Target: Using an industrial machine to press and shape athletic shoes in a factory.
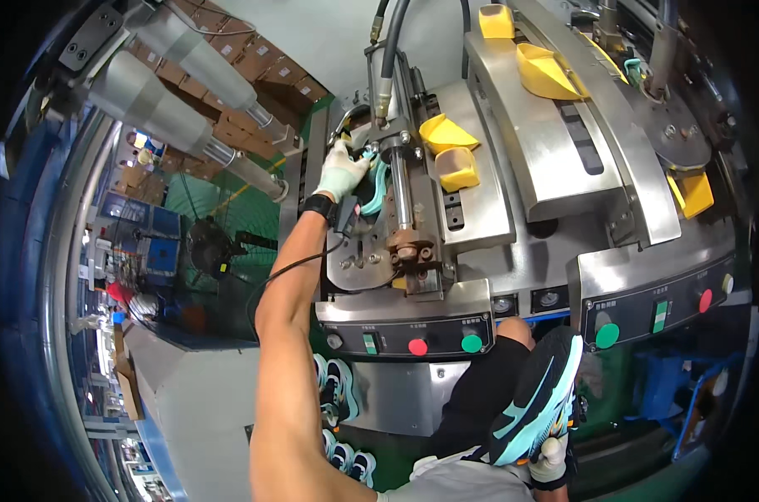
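My left hand (343,171), in a pale glove, reaches into the press at the left. Its fingers are closed at the edge of a black and teal shoe (374,191) beside the metal cylinder (402,191), which hides part of that shoe. Low at the right, my right hand (550,462), also gloved, grips another shoe (540,397) by one end. That shoe is held tilted, its black and teal sole turned into view. A black wristband (318,205) with a cord circles my left wrist.
Control panels with green and red buttons (471,343) line the machine's front. Yellow wedge-shaped pieces (457,169) lie on the metal housings. Several shoes (338,389) stand below the left panel. A black fan (208,248) and stacked cartons (266,63) are farther off.
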Available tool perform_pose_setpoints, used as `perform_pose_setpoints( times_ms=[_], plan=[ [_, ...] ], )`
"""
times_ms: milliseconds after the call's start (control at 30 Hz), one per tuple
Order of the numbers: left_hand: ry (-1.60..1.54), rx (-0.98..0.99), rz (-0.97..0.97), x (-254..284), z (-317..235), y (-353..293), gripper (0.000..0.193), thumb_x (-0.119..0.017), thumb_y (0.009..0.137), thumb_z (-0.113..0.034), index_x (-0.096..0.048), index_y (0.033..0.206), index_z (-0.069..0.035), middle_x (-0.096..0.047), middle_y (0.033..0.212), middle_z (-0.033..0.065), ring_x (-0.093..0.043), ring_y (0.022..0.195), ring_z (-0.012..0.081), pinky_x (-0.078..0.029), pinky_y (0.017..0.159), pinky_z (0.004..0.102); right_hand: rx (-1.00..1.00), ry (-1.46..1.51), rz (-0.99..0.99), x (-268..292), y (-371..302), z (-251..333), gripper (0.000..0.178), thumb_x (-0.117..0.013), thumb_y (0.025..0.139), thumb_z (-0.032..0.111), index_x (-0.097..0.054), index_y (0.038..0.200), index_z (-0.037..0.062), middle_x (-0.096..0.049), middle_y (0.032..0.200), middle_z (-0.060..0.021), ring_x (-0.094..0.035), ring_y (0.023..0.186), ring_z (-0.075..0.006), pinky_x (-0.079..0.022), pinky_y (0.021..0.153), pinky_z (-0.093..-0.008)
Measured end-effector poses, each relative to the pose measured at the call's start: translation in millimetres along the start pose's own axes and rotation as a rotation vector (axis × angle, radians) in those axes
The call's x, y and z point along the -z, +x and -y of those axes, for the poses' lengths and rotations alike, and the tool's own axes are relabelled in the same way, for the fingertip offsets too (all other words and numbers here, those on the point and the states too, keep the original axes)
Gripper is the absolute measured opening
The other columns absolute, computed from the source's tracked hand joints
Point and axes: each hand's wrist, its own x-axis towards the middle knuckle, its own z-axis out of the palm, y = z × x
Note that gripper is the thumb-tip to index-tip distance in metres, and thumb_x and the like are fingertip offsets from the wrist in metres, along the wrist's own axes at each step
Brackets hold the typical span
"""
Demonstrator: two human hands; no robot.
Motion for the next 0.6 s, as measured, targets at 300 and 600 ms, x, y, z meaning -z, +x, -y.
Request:
perform_pose_setpoints(
  times_ms=[300, 600],
  plan=[
    [-0.422, -0.156, -0.338, 146.0, -5.6, -178.3, 0.049, -0.076, 0.082, -0.023, -0.06, 0.12, 0.003, -0.068, 0.108, 0.0141, -0.065, 0.1, 0.0197, -0.05, 0.091, 0.0314, 0.155, -0.233, 0.081, -12.6, 17.7, -2.7, 0.062, -0.063, 0.091, 0.027, -0.04, 0.146, 0.0061, -0.056, 0.135, -0.0088, -0.059, 0.119, -0.0241, -0.048, 0.101, -0.0431],
    [-0.738, 0.378, -0.107, 70.5, 70.5, -521.9, 0.045, -0.07, 0.082, -0.008, -0.054, 0.123, -0.001, -0.062, 0.118, 0.0135, -0.063, 0.104, 0.0236, -0.05, 0.092, 0.0348, 0.214, -0.497, 0.13, -152.7, 83.4, -5.9, 0.047, -0.065, 0.089, 0.013, -0.051, 0.132, 0.0024, -0.062, 0.117, -0.0052, -0.062, 0.102, -0.0154, -0.051, 0.09, -0.0324]
  ],
)
